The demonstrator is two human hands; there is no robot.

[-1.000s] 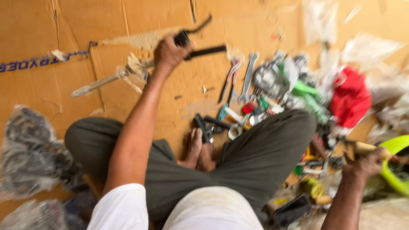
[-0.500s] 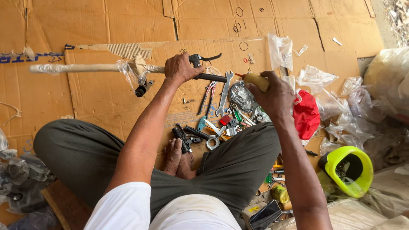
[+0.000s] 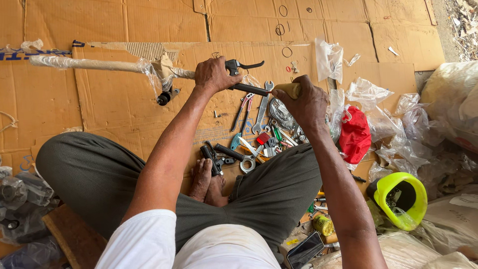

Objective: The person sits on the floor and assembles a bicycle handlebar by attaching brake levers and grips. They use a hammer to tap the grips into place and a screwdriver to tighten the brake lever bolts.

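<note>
A long handlebar (image 3: 89,65) wrapped in clear plastic lies across the cardboard, its bare black end pointing right. My left hand (image 3: 214,74) is closed around the bar just beside a black brake lever (image 3: 244,65). My right hand (image 3: 306,102) grips a tan wooden-handled tool (image 3: 291,89) whose tip meets the black bar end (image 3: 251,89). Below my hands lie spanners (image 3: 262,107), pliers (image 3: 241,110) and black rubber grips (image 3: 219,154), in front of my crossed legs.
Flattened cardboard (image 3: 124,109) covers the floor. Crumpled clear plastic bags (image 3: 398,129) and a red cloth (image 3: 354,134) lie at right, with a neon-yellow container (image 3: 401,199) lower right. A dark phone (image 3: 304,250) sits by my right knee. Bagged parts (image 3: 20,199) are at left.
My right hand came in from the lower right, away from the yellow container, carrying the wooden-handled tool up to the bar end. My left hand stayed on the handlebar.
</note>
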